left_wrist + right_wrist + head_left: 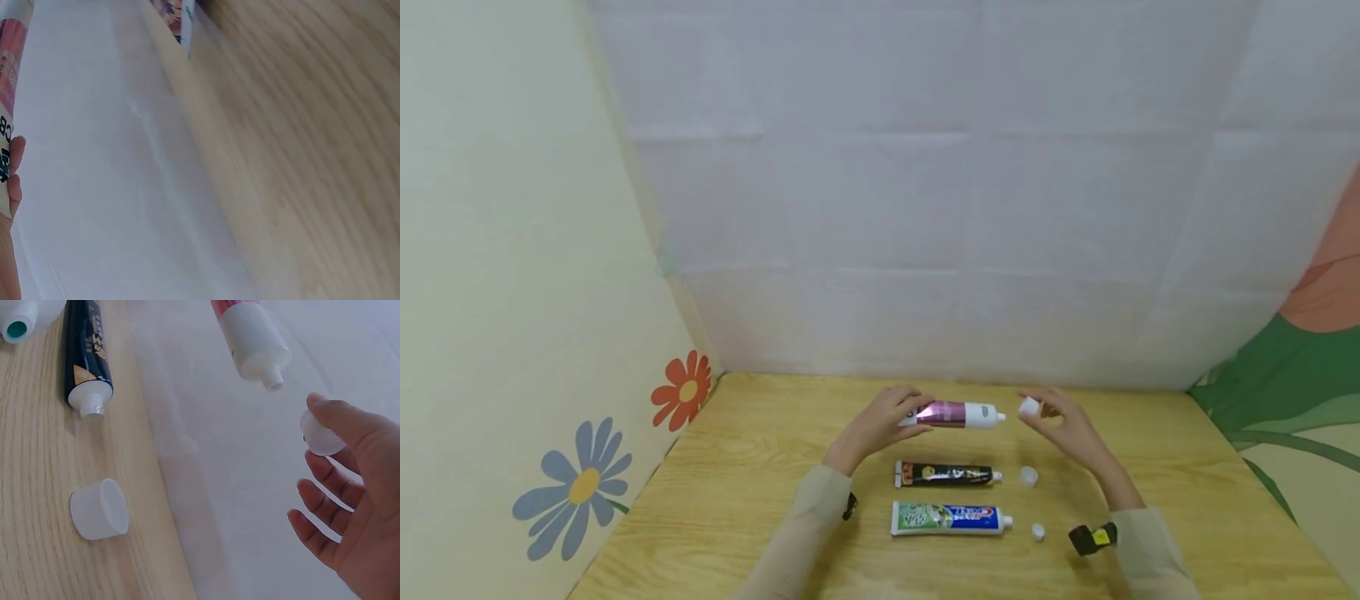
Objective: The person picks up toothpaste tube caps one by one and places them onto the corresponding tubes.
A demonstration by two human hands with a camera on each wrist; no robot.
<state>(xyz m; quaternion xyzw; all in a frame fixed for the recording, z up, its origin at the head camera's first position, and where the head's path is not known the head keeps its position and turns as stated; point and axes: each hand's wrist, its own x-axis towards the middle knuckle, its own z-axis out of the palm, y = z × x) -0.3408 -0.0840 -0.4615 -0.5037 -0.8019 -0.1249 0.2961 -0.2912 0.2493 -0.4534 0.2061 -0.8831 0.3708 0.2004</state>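
- Holding the pink-and-white tube (951,414) at its left end, the left hand (883,418) has its fingers (916,431) clamped on the body, at the far part of the worktop (737,500).
- The right hand (1071,429) pinches a white cap (1029,407) between thumb and index finger, just right of the tube's bare nozzle (1001,417) and apart from it; its other fingers (312,534) are spread, holding nothing.
- To do this well, I would grip the tube lightly — a hard squeeze could push paste out of the uncovered nozzle.
- A level tube and a cap in line with the nozzle should guard against knocks; a little more of the thumb on the cap would make the pinch surer.
- Nearer, the black tube (953,475) lies with its bare nozzle to the right; a larger loose cap (1028,476) sits beyond that tip.
- Nearest is the green-and-blue tube (951,517), also uncapped, with a small loose cap (1037,532) to its right.
- All three look like toothpaste tubes — how full they are cannot be told. Green shows in the mouth of the nearest one's nozzle in the right wrist view.
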